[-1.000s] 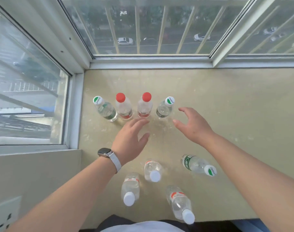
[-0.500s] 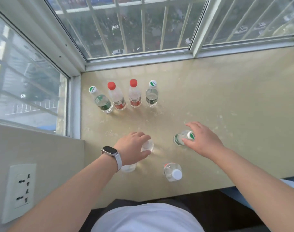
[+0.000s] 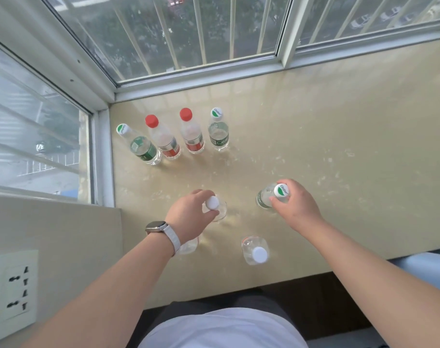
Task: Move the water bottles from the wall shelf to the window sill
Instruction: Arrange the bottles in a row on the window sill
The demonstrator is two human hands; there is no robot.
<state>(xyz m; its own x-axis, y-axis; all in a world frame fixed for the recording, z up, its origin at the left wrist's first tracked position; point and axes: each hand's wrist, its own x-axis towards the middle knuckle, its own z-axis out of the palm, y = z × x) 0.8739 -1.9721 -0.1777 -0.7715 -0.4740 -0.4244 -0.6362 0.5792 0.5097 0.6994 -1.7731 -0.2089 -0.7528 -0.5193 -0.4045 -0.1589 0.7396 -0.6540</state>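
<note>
Beige stone sill (image 3: 314, 146) fills most of the view. The barred window (image 3: 189, 33) runs along its 12 o'clock edge and a side pane (image 3: 33, 136) closes it at 9 o'clock. A socket (image 3: 14, 288) is on the wall at 8 o'clock.

The left hand (image 3: 189, 217), just below centre, has fingers and thumb curled round the neck of a white-cap bottle (image 3: 220, 212), under the cap. At 3 o'clock from it, the right hand (image 3: 296, 204) grips the neck of a green-cap bottle (image 3: 263, 199) the same way. Both bottles are upright over the sill; whether their bases touch it cannot be told.

A row of four (image 3: 191, 136) stands at 11 o'clock from the hands, well apart from them: green cap, red, red, green, side by side. A near bottle (image 3: 255, 251) with a white cap stands at 5 o'clock from the left hand, close to the front edge. A hidden bottle (image 3: 189, 246) shows partly under the left wrist, which wears a watch (image 3: 156, 227).
</note>
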